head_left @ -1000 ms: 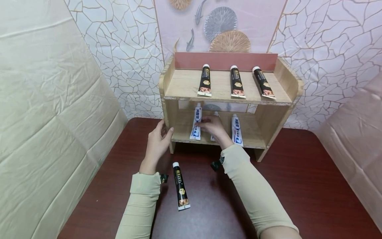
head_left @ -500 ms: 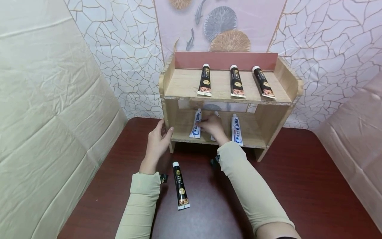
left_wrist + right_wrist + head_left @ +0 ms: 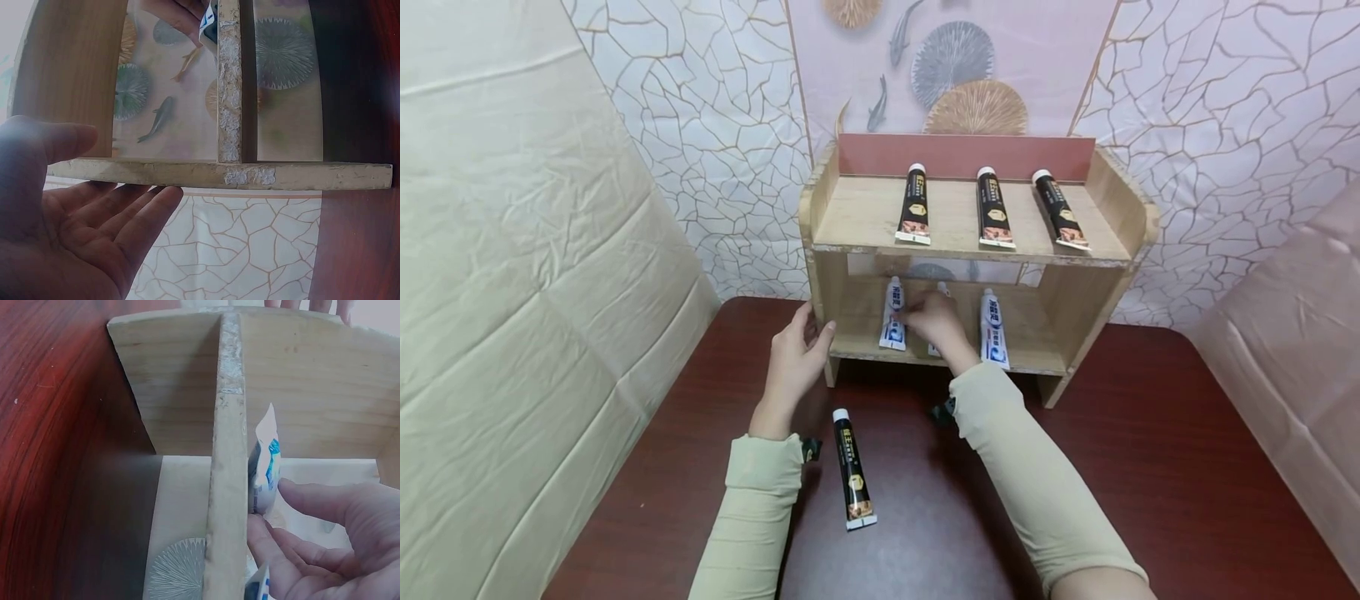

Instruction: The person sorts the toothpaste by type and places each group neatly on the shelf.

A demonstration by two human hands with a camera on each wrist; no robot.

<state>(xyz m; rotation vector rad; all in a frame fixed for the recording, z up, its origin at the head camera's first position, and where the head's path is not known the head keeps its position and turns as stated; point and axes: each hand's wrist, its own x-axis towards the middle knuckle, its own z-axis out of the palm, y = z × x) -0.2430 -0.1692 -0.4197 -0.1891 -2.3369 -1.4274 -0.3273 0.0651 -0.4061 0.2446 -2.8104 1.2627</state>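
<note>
My right hand (image 3: 936, 323) is at the lower shelf, pinching the leftmost white-and-blue toothpaste tube (image 3: 892, 315) from its right side. In the right wrist view the thumb touches the tube (image 3: 267, 465) while the fingers lie near the shelf board. The tube rests cap to the back. A second white toothpaste tube (image 3: 943, 288) is mostly hidden behind this hand; a third white tube (image 3: 993, 329) lies to the right. My left hand (image 3: 795, 354) is at the rack's left side panel (image 3: 187, 174), its straight fingers along the outside and the thumb in front.
The two-tier wooden rack (image 3: 970, 252) stands on a dark red table (image 3: 1150, 467). Three black toothpaste tubes, including a middle one (image 3: 995, 208), lie on its top shelf. Another black toothpaste tube (image 3: 853, 471) lies on the table between my forearms.
My right hand has lowered the left white tube onto the lower shelf, then turned it slightly straighter. The left hand stays at the side panel.
</note>
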